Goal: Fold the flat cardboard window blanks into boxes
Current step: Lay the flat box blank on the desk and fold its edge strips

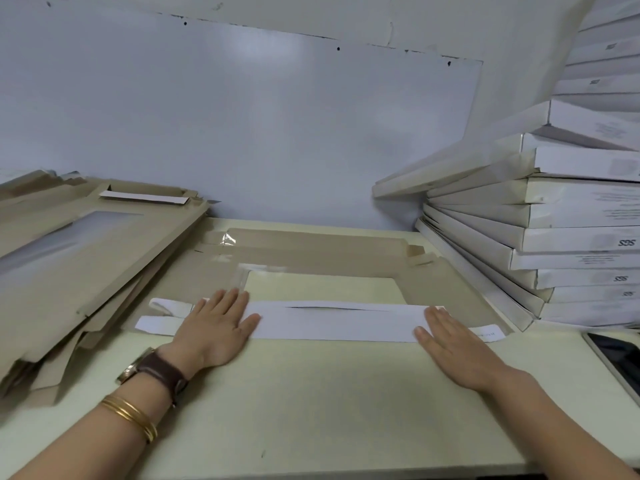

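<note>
Pressing long white cardboard flap flat, left hand and right hand with fingers straight, together; aiming for even pressure along crease.

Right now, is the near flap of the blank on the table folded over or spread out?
Folded over: the near flap lies white side up on the brown blank, left hand and right hand pressing it.

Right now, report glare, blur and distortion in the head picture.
Head view: glare glints on the clear film at the flat blank's far left; wide-angle distortion bends the stack of folded boxes; lighting soft, no hard shadows.
</note>
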Action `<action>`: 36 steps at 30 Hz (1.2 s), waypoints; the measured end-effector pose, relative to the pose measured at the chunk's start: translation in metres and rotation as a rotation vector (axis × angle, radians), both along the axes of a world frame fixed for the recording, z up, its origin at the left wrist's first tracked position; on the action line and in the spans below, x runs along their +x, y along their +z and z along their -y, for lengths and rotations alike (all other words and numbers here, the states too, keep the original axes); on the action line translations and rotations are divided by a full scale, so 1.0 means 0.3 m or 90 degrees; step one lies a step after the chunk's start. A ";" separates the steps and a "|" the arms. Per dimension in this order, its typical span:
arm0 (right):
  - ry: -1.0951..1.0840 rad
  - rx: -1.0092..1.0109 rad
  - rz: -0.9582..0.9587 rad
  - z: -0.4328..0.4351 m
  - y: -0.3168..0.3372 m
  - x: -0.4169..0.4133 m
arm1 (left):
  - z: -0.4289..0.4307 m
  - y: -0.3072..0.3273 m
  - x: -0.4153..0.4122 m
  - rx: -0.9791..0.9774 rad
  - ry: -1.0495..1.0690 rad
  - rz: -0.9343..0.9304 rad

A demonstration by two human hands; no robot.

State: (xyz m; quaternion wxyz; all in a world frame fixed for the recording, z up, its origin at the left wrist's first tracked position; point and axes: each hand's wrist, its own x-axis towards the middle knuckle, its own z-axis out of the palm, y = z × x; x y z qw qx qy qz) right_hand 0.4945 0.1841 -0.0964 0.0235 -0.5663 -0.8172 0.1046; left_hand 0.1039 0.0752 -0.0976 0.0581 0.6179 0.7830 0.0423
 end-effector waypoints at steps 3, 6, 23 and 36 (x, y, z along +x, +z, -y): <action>0.000 -0.011 0.004 -0.007 -0.007 0.006 | 0.018 0.002 -0.047 -0.006 0.014 0.002; -0.012 -0.005 -0.003 -0.010 -0.010 0.007 | 0.029 -0.001 -0.067 -0.006 0.023 0.004; -0.066 0.025 -0.005 0.006 -0.007 -0.008 | 0.051 0.002 -0.073 0.020 0.136 -0.040; -0.081 0.024 -0.310 0.005 0.056 -0.002 | 0.072 0.107 -0.078 0.068 0.119 0.115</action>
